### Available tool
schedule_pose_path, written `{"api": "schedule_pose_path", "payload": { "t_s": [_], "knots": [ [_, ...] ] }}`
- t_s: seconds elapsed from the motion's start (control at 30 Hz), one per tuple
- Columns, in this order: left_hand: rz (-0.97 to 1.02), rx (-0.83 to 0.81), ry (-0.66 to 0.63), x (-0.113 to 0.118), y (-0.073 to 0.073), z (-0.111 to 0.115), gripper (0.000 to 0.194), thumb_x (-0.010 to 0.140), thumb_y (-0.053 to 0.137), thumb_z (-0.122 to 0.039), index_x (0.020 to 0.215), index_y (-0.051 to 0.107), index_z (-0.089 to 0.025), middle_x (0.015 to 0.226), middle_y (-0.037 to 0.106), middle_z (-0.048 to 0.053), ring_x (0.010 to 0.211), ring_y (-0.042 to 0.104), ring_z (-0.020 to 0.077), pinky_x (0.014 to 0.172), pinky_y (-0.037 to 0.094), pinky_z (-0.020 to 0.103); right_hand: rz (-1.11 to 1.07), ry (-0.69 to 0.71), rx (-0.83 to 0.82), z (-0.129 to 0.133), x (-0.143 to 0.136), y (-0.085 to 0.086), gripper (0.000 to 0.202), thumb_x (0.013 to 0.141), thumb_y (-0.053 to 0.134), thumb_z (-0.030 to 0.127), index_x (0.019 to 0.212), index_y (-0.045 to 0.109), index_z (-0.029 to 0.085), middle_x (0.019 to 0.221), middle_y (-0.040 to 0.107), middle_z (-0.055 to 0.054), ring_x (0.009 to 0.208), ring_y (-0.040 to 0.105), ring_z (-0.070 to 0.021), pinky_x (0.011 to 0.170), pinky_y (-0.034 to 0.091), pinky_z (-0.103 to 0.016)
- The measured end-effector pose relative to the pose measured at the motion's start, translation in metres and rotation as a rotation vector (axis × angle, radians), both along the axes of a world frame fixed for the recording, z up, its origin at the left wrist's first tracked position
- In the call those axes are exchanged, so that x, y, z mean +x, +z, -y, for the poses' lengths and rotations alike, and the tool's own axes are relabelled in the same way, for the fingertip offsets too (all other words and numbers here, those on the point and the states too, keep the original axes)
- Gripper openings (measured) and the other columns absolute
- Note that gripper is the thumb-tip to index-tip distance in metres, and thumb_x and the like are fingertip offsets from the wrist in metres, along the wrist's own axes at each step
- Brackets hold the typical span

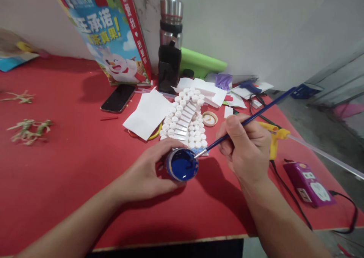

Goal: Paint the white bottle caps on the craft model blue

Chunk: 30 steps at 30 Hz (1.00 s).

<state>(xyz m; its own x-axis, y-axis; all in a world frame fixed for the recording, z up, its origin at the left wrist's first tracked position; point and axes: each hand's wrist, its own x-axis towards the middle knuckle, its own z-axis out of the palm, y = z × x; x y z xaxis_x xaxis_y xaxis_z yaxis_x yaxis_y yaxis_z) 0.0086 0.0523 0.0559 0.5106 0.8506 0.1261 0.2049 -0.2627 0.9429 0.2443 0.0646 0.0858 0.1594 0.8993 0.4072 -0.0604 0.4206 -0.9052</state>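
Observation:
My left hand is wrapped round a small round jar of blue paint, its open top tilted toward me. Between the fingers of my right hand is a blue-handled paintbrush, with its bristle end at the paint inside the jar. Just behind the jar lies a craft piece made of white round discs on both sides of a curved, stair-like strip; a patch of blue shows at its near edge. A round lid rests right of this piece.
A yellow glue gun and a purple power box with cables are at the right. Behind stand a metal flask and a printed bag. A phone, white paper and straw-like knots lie leftward.

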Motion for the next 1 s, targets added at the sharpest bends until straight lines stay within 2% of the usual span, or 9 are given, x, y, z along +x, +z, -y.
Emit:
{"api": "schedule_pose_path", "payload": {
  "t_s": [0.13,0.3,0.43,0.57,0.7,0.9,1.0],
  "knots": [
    [0.009,0.021,0.028,-0.002,0.001,-0.002,0.055,0.08,0.095,-0.017,0.132,0.078,-0.024,0.13,0.081,0.007,0.116,0.081,0.027,0.101,0.069,0.036,0.071,-0.029,-0.003,0.0,0.001,-0.002,0.054,0.104,0.087,0.065,0.074,0.068,0.024,0.056,0.052,0.007,0.039,0.043,-0.0069,0.034,0.031,-0.023],
    [0.015,0.011,0.071,-0.004,0.002,-0.003,0.054,0.081,0.095,-0.016,0.132,0.078,-0.025,0.134,0.08,0.008,0.12,0.08,0.0289,0.1,0.069,0.036,0.015,-0.059,0.012,-0.002,0.002,-0.005,0.053,0.099,0.092,0.065,0.074,0.071,0.023,0.061,0.059,0.006,0.039,0.047,-0.0063,0.033,0.032,-0.024],
    [0.017,0.018,0.074,-0.006,0.002,-0.004,0.055,0.081,0.094,-0.016,0.133,0.078,-0.025,0.135,0.08,0.008,0.122,0.08,0.0284,0.104,0.069,0.036,0.011,-0.063,-0.005,-0.003,0.003,-0.006,0.051,0.101,0.091,0.064,0.076,0.072,0.024,0.057,0.056,0.007,0.036,0.045,-0.0065,0.031,0.031,-0.024],
    [0.018,-0.011,0.118,-0.009,0.001,-0.006,0.057,0.08,0.098,-0.022,0.133,0.077,-0.024,0.14,0.079,0.01,0.127,0.08,0.0328,0.11,0.069,0.042,0.013,-0.074,-0.017,-0.005,0.004,-0.005,0.05,0.101,0.091,0.064,0.077,0.072,0.024,0.054,0.054,0.008,0.036,0.045,-0.0072,0.031,0.032,-0.024],
    [0.011,-0.024,0.178,-0.012,0.003,-0.011,0.06,0.078,0.102,-0.032,0.132,0.076,-0.023,0.14,0.08,0.012,0.128,0.081,0.0366,0.111,0.07,0.045,-0.09,-0.082,-0.05,-0.01,0.005,-0.005,0.049,0.099,0.092,0.065,0.079,0.073,0.025,0.055,0.055,0.008,0.037,0.048,-0.0079,0.032,0.035,-0.025],
    [0.055,-0.001,0.245,-0.023,0.001,-0.02,0.063,0.078,0.106,-0.039,0.132,0.076,-0.024,0.132,0.085,0.01,0.122,0.085,0.0363,0.107,0.073,0.046,-0.137,-0.097,-0.044,-0.019,0.008,-0.009,0.046,0.103,0.088,0.063,0.082,0.074,0.025,0.056,0.059,0.008,0.037,0.05,-0.0077,0.032,0.036,-0.023],
    [0.112,0.023,0.326,-0.033,0.001,-0.028,0.068,0.072,0.111,-0.041,0.13,0.078,-0.029,0.127,0.086,0.007,0.118,0.086,0.0349,0.107,0.074,0.048,-0.105,-0.044,-0.079,-0.022,0.01,-0.013,0.046,0.102,0.088,0.065,0.086,0.074,0.025,0.058,0.063,0.007,0.038,0.052,-0.0082,0.034,0.04,-0.022]
  ]
}}
